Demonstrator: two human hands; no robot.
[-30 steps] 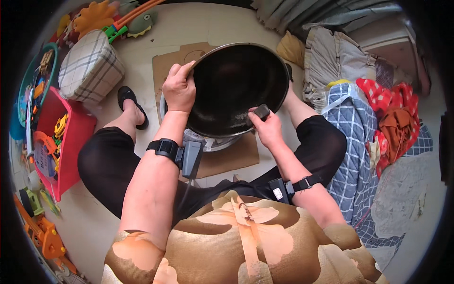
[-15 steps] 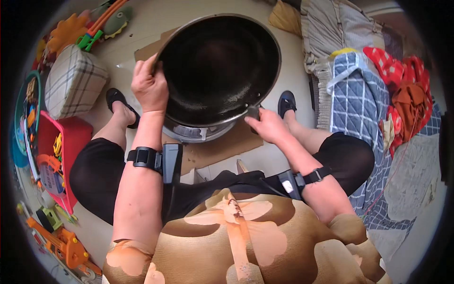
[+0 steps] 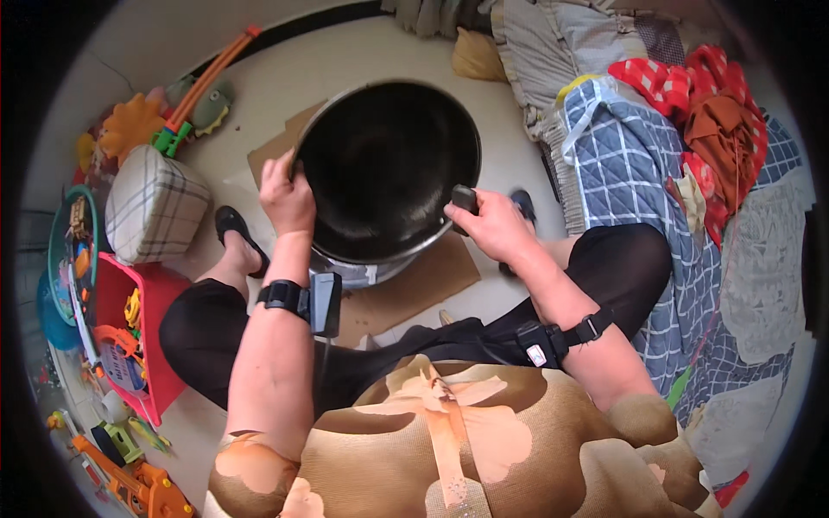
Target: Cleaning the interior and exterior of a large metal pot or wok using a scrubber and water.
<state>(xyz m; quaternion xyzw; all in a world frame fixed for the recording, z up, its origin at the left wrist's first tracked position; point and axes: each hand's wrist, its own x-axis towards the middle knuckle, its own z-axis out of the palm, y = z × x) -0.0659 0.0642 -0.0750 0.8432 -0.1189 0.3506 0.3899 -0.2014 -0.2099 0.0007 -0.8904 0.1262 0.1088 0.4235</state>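
Observation:
A large black wok [image 3: 393,168] with a metal rim is held up between my hands, its dark inside facing me. My left hand [image 3: 287,197] closes over the rim on the left side. The short black handle at the near right is wrapped by my right hand [image 3: 490,223]. Below and partly behind the wok, a round silvery metal pot or basin [image 3: 367,274] shows only its near edge. It stands on flattened brown cardboard [image 3: 432,281]. Whether wok and metal vessel touch, I cannot tell.
To the left are a checked fabric stool [image 3: 155,207], a red bin of toys [image 3: 160,337], a teal basin [image 3: 59,285] and an orange toy [image 3: 142,488]. A blue checked quilt [image 3: 630,181] and red cloth [image 3: 717,104] lie at the right. My feet flank the cardboard.
The view has shifted, with the surroundings on the left now lower. The wok appears smaller and a little lower, its handle turned more upward. Both hands keep their hold.

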